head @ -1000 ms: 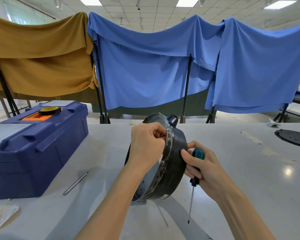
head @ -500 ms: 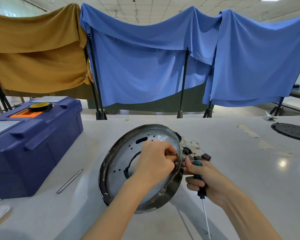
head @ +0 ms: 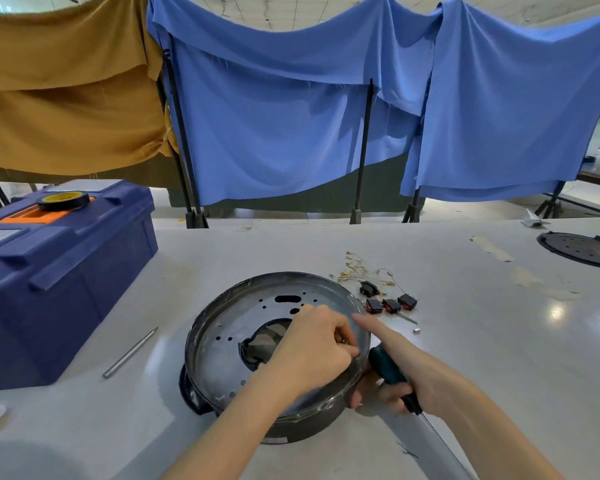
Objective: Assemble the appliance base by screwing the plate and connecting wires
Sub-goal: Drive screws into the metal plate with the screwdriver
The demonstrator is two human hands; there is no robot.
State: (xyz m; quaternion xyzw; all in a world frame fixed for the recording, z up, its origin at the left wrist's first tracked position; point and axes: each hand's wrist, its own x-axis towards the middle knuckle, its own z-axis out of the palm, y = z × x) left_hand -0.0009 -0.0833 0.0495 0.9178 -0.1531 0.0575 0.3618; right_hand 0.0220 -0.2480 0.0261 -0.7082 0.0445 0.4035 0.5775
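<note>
Looking through the head camera, I see the appliance base (head: 278,355) lying flat near the tabletop's near edge, its perforated metal plate (head: 222,344) facing up inside the dark rim. My left hand (head: 312,348) rests on the plate's right side, fingertips pinched on something too small to make out. My right hand (head: 409,372) grips the teal-handled screwdriver (head: 387,370) beside the base, index finger stretched onto the rim. Loose wires (head: 364,270) and small black switches (head: 390,304) lie just beyond. A blue toolbox (head: 59,271) sits at the left edge.
</note>
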